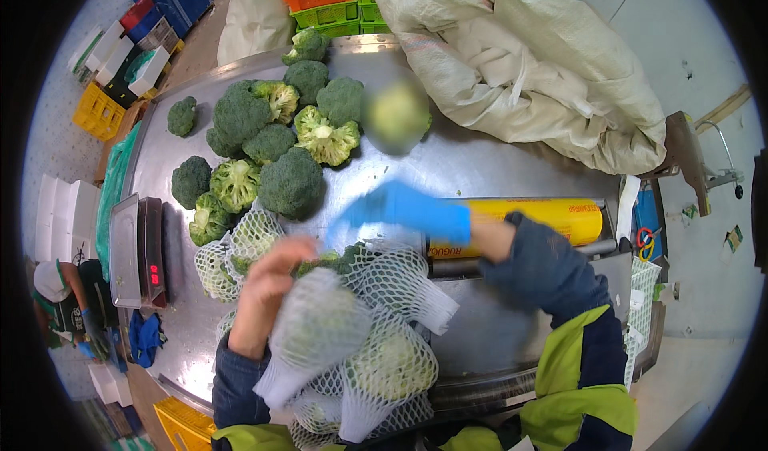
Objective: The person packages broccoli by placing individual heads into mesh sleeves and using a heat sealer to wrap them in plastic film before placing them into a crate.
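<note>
My left hand [273,277], bare and blurred, is over the near part of the metal table, right beside a broccoli head in a white foam net [324,322]; whether it grips that one cannot be told. My right hand [396,208], in a blue glove and blurred by motion, is above the table near the yellow film roll. More netted broccoli heads [393,355] are piled close to my body, and others [255,232] lie left of my left hand. Bare broccoli heads [291,181] cover the table's far left part.
A weighing scale [129,253] stands at the table's left edge, a blue cloth [146,338] near it. A yellow wrap-film roll [534,220] lies to the right. A large white woven sack [522,67] rests at the far right. Scissors [646,244] lie beyond the roll. A co-worker [75,295] is at far left.
</note>
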Motion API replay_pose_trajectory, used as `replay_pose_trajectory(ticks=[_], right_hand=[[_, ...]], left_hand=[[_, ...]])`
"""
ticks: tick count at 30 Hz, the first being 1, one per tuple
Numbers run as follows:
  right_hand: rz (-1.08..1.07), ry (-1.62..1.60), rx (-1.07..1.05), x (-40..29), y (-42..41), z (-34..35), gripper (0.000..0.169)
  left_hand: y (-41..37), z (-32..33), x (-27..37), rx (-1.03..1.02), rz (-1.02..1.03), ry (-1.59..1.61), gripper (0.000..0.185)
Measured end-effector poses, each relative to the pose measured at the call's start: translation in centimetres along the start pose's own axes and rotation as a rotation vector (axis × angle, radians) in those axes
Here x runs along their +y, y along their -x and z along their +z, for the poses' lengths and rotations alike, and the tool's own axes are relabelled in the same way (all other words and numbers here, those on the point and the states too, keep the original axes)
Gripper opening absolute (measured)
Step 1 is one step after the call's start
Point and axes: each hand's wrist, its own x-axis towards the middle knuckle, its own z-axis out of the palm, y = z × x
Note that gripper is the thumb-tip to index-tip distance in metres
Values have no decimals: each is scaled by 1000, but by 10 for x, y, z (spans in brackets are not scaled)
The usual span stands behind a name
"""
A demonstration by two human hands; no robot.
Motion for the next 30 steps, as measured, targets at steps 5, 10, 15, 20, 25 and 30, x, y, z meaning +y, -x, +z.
replay_pose_trajectory(ticks=[5,10,15,20,25,30], right_hand=[[291,1020,938,84,-43,-131,30],[275,815,811,76,-61,-115,31],[-96,885,832,33,-22,-87,37],[-403,1023,849,-81,46,-2,52],[-425,1058,852,-170,129,74,60],[-502,1274,726,-221,193,107,70]], left_hand=[[20,4,0,-197,-164,-338,31],[30,4,5,-16,-166,-392,24],[27,12,30,272,307,-711,23],[20,73,85,318,552,-742,18],[31,138,102,420,842,-1068,25],[60,170,116,200,548,-972,46]])
